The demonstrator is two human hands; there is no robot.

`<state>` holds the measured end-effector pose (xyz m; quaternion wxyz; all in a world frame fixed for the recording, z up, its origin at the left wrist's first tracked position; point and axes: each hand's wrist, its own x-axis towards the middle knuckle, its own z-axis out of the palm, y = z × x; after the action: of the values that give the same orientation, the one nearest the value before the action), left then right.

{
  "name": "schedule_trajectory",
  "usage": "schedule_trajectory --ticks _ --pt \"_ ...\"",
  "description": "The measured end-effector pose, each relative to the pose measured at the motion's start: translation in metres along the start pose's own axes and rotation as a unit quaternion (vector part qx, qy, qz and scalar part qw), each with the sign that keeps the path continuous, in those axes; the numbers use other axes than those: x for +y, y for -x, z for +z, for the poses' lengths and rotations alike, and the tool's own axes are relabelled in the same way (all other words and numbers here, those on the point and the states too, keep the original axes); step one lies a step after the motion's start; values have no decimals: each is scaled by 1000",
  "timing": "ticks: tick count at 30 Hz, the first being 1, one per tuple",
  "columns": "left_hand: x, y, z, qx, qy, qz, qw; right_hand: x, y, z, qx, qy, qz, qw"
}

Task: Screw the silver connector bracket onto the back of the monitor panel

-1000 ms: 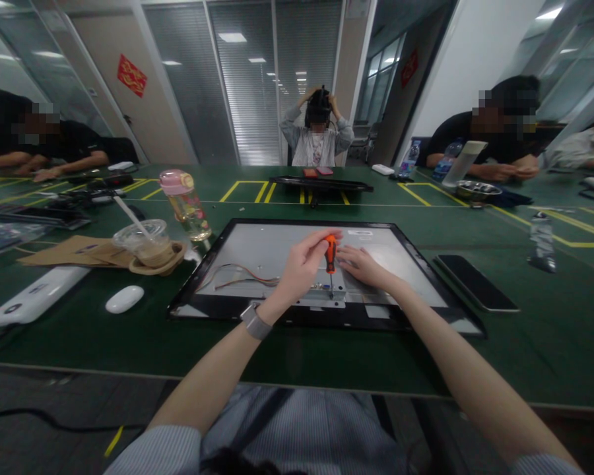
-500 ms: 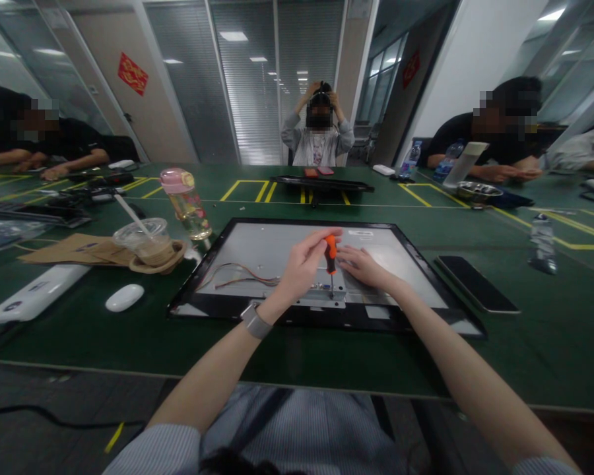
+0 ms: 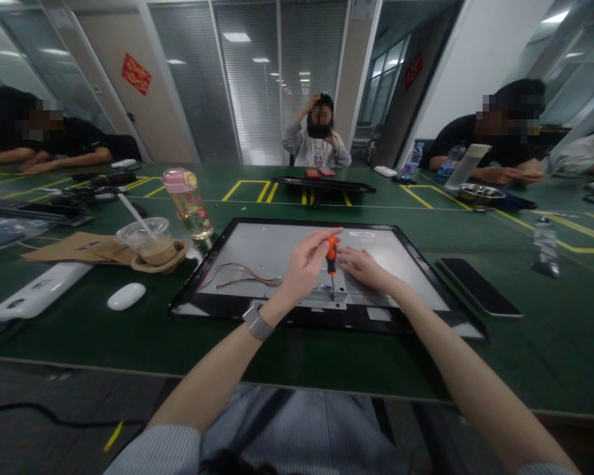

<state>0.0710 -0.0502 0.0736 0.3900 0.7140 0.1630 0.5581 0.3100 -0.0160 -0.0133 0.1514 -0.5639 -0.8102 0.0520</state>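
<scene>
So we're probably screwdriving at the bracket [image 3: 319, 301], left hand [image 3: 303, 265] pinching the screwdriver [image 3: 331, 256], right hand [image 3: 365, 268] spread loose on the panel [image 3: 257, 245], next move wanting steady, upright turns.

No txt legible: label [image 3: 362, 235] on panel [image 3: 272, 241] & red sign [image 3: 136, 74] on door [image 3: 103, 39] blurred.

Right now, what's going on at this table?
A person's left hand holds an orange-and-black screwdriver roughly upright, its tip down at a metal bracket along the near side of a flat, black-edged panel. Whether the tip sits in a screw is too small to tell. The right hand is spread low over the panel, just right of the screwdriver. The panel lies flat on the green table, a phone to its right and a white mouse to its left.
</scene>
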Motion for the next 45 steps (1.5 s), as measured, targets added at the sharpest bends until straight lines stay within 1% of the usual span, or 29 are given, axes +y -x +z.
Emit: schedule_trajectory --ticks 2,5,7,10,13,15,21,24,28,34,40,45 --pt "-2 0 0 1 -6 8 1000 1 0 1 1 1 -1 1000" --pt "-4 0 1 30 -29 24 999 1 -1 1 -2 2 2 1000" --pt "-4 0 0 34 -38 22 998 1 -1 1 -3 3 2 1000" --pt "0 1 -1 19 -30 13 999 1 -1 1 1 5 -1 1000" --pt "2 0 -1 -1 5 4 1000 2 0 2 5 5 -4 1000" --pt "2 0 -1 -4 12 1 1000 2 0 3 7 4 -5 1000" --pt "-3 -1 0 51 -35 28 998 3 -2 3 8 2 2 1000" --pt "-3 -1 0 63 -40 26 997 3 -1 2 9 1 4 1000" --pt "1 0 0 53 -40 10 998 2 0 2 10 2 -1 1000" --pt "0 1 1 24 23 -24 999 1 -1 0 -2 1 2 1000" --pt "1 1 1 27 -25 7 999 -1 -1 0 -4 1 9 1000" --pt "1 2 2 17 6 -16 1000 0 0 0 -5 -3 10 1000"
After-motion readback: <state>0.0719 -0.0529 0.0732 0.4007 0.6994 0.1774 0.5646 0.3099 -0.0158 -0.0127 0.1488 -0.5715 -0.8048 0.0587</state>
